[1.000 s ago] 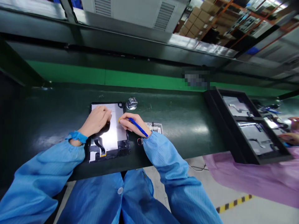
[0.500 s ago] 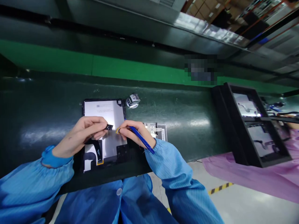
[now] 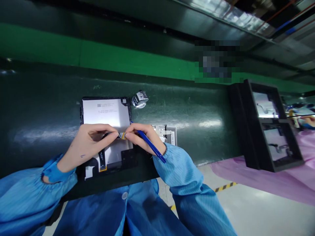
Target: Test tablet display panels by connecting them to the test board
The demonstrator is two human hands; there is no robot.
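A tablet screen panel (image 3: 107,114), pale on its back with a dark frame, lies on the bench under both hands. My left hand (image 3: 92,142) pinches the end of a black flex cable (image 3: 102,160) between thumb and index finger. Opposite it, my right hand (image 3: 142,136) pinches a small yellow-and-white strip (image 3: 123,135) that meets the cable end. Whether the two are joined cannot be made out. A blue pen (image 3: 150,143) also rests in my right hand, slanting back across it to the wrist.
A shiny metal tape dispenser (image 3: 140,99) stands beyond the panel's right corner. Right of my hand lies a flat part with a label (image 3: 169,133). A black divided tray (image 3: 262,121) holds similar panels at the right, near a co-worker's pink sleeve (image 3: 305,147).
My hands have come together, and the gap between cable end and yellow strip has closed. My left hand has turned, knuckles higher. The view has shifted slightly.
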